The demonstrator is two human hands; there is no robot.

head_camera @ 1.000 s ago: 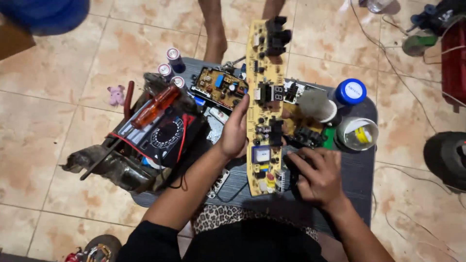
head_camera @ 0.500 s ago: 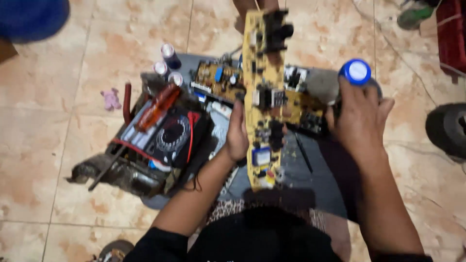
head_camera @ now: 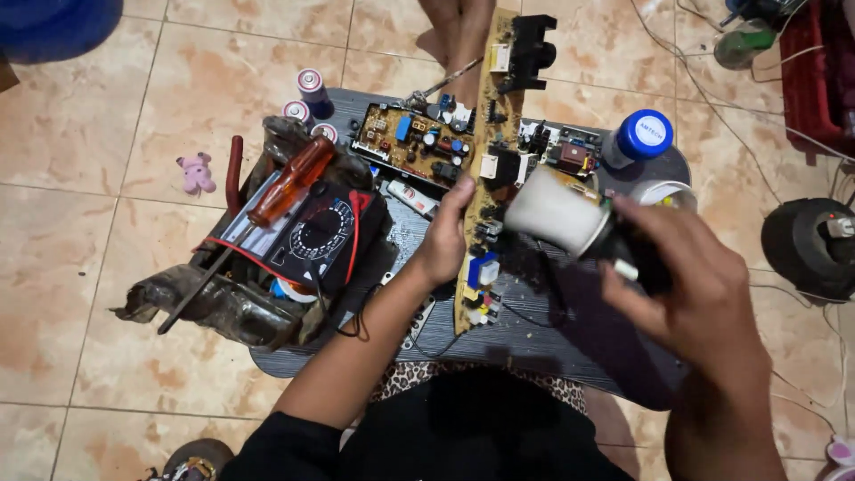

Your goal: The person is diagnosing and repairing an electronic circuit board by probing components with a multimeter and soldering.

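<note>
Now the right hand (head_camera: 690,276) is lifting a white cup (head_camera: 557,212) at center, gripping it; the left hand (head_camera: 443,240) is clasping the board (head_camera: 499,116), work unfinished.

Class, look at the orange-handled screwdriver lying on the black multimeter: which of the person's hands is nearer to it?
Left. The left hand grips the long circuit board, right of the screwdriver. The right hand, holding a white-tipped tool, is farther right.

Light: even, fairly bright, soft shadows.
Blur: right hand (head_camera: 690,276) motion-smeared.
Focus: far floor tiles (head_camera: 107,134) sharp.
</note>
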